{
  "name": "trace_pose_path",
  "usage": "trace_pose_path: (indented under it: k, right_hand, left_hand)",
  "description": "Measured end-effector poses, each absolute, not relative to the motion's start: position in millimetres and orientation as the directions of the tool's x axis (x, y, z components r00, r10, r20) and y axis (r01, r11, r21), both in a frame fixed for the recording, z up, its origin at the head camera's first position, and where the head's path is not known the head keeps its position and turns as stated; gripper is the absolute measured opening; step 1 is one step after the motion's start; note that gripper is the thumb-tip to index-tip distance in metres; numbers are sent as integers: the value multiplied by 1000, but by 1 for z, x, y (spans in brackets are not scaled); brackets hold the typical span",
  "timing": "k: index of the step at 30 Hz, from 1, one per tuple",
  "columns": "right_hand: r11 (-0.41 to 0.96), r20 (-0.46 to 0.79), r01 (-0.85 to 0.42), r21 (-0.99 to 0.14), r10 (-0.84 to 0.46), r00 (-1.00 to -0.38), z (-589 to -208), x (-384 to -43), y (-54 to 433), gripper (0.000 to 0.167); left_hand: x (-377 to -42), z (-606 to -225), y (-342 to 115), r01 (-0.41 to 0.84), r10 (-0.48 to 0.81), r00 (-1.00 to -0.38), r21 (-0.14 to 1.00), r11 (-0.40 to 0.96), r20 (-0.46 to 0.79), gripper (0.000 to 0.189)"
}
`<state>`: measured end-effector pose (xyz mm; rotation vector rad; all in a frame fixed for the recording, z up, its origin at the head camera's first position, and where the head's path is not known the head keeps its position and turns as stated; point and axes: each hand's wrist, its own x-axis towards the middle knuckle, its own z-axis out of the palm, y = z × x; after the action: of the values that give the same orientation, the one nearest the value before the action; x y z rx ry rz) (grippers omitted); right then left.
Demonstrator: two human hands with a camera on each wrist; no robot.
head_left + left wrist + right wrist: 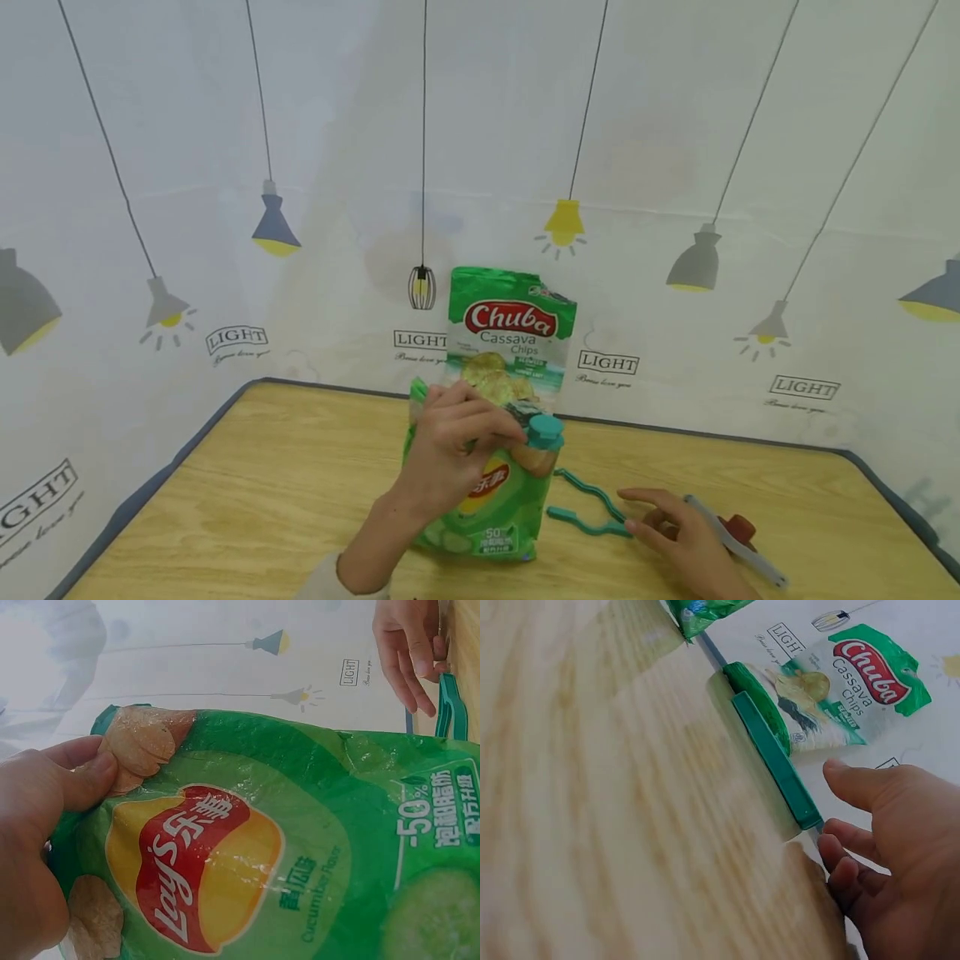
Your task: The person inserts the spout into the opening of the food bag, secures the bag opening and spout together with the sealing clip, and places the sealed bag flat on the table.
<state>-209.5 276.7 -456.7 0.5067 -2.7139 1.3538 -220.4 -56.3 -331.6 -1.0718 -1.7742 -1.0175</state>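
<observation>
My left hand (450, 442) pinches the top of a green Lay's chip bag (315, 817) between thumb and fingers. The bag stands upright on the table, its lower front showing. At its top right corner in the head view is a teal round cap (546, 429). A teal bag clip (592, 521) lies spread apart on the table to the right of the bag. Thumb and index fingertip of my right hand (678, 533) are right at the clip's near end, fingers loosely bent; the right wrist view shows the hand (900, 847) with thumb and fingers apart.
Behind the Lay's bag a Chuba cassava chips bag (513, 321) stands against the white lamp-print backdrop (337, 125). A grey clip with a red-brown cap (738, 531) lies beyond my right hand. The wooden table (247, 500) has a dark edge.
</observation>
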Motion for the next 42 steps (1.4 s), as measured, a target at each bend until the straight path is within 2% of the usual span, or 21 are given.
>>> trace_pose_path:
  k: [3,8,15,20,31,38,42]
  right_hand:
    - [563,273,-381,-733,-270,-924,-463,-211,279,36]
    - [577,393,-520,-630,-340,-854,-469,-216,277,38]
    - [604,403,-549,-578,-374,-835,-473,-216,277,33]
    - [647,424,-565,-512,-381,-821,-473,-215,277,30]
    - [669,378,-523,-528,-367,-850,-475,-218,281,24]
    - [681,265,-359,-638,-244,-933,-473,-214,279,22]
    - [719,254,-313,-620,-194,-948,-471,-212,278,19]
  left_hand:
    - [-220,-329,-56,921,275,-316,224,317,908,14]
    - [-220,-325,-58,920,278,-316,221,325,907,15]
    - [-221,-327,-58,920,289,-313,213,328,905,6]
    - [-221,-327,-58,919,289,-314,212,333,905,7]
    - [-220,-329,-58,919,279,-314,217,329,908,8]
    - [-219,-331,-58,921,275,-315,223,319,908,7]
    - [-218,-332,-57,922,271,-318,230,311,909,8]
